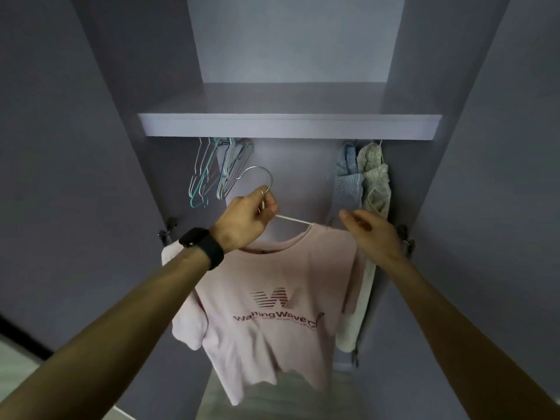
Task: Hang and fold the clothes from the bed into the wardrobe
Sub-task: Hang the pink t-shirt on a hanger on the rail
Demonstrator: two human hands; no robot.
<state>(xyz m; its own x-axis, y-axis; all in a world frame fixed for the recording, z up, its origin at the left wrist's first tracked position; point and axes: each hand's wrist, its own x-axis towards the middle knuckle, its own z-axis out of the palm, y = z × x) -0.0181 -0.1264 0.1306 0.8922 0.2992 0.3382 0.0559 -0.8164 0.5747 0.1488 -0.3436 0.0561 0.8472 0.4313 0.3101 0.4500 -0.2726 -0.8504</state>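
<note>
A pale pink T-shirt (272, 313) with a red wave logo hangs on a white hanger (292, 221) whose metal hook (257, 177) points up inside the open wardrobe. My left hand (245, 221), with a black watch on the wrist, grips the hanger at the base of its hook. My right hand (371, 234) pinches the shirt's right shoulder where it lies over the hanger. The hook is below the shelf (288, 125) and is not on the rail, which is hidden behind the shelf edge.
Several empty hangers (216, 171) hang at the rail's left end. A blue striped garment (345, 180) and a pale patterned one (375, 183) hang at the right. The wardrobe's doors stand open on both sides. Folded cloth lies at the bottom (272, 398).
</note>
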